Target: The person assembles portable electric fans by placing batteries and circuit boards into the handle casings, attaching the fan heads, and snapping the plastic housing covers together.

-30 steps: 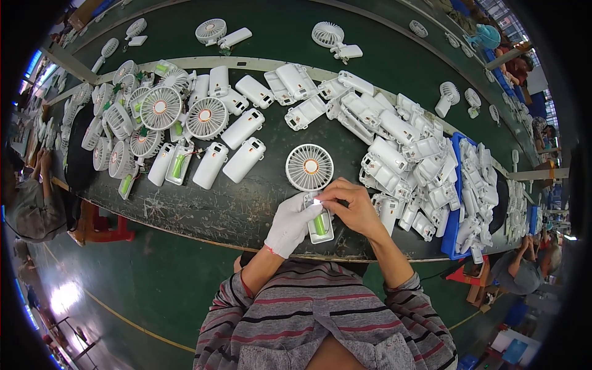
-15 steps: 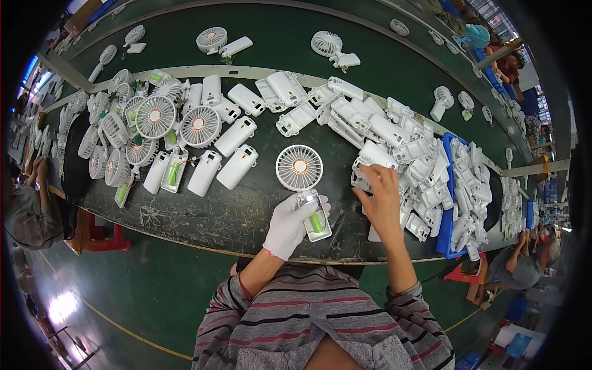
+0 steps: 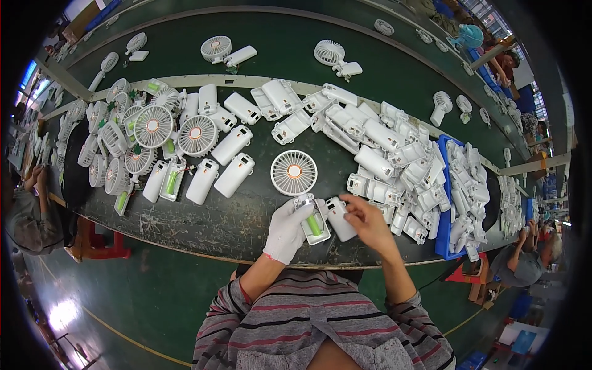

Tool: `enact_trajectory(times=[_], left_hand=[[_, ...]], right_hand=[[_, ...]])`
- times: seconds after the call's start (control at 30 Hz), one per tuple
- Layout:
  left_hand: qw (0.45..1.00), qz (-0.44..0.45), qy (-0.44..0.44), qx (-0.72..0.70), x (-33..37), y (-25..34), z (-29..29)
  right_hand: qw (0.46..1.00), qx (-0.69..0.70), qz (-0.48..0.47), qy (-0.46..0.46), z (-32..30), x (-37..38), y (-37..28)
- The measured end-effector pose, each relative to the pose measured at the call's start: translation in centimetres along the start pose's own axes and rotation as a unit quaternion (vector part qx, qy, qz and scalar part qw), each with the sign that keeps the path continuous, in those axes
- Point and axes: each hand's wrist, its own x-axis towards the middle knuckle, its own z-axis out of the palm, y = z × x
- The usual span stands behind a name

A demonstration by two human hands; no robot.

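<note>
As L hand cups handle, R hand grips cover.

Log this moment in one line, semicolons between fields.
left hand: gloved, holds open fan handle, green cell inside; right hand: bare, grips white casing beside it; ahead: white fan head; right: blue bin

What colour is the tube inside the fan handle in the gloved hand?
The tube is light green; the head view shows it best.

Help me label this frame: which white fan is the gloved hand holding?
The fan set apart, right of the fan pile, its open handle in the left hand; no other fan touches that hand.
</note>
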Motion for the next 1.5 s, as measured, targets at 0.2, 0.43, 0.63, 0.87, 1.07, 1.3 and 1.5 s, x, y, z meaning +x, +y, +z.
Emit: enact_trajectory(times=[0.2, 0.43, 0.63, 0.87, 1.07, 1.3, 1.5], left_hand=[[0.997, 0.045, 0.029, 0.046, 1.0, -1.7, -1.2], [0.995, 0.078, 0.033, 0.052, -0.5, -0.9, 0.1], [0.994, 0.105, 0.012, 0.015, -0.4, -1.7, 0.8], [0.992, 0.076, 0.065, 0.081, 0.0, -1.6, 2.0], [0.990, 0.091, 0.063, 0.084, -0.3, -1.4, 2.6], [0.995, 0.094, 0.028, 0.000, -1.2, -1.8, 1.4], [0.997, 0.078, 0.012, -0.003, 0.2, -2.4, 0.2]], right_hand=[[0.945, -0.247, -0.182, 0.113, 2.4, -1.0, 1.9], [0.924, -0.342, -0.154, 0.080, 2.7, -2.1, -0.3], [0.914, -0.360, -0.163, 0.093, 2.2, -2.2, 0.0], [0.914, -0.355, -0.163, 0.107, 2.0, -1.9, -0.1], [0.909, -0.354, -0.165, 0.144, 1.4, -1.4, -0.1], [0.937, -0.275, -0.156, 0.151, 0.4, -2.0, -0.7], [0.951, -0.212, -0.159, 0.162, -0.4, -0.9, -0.4]])
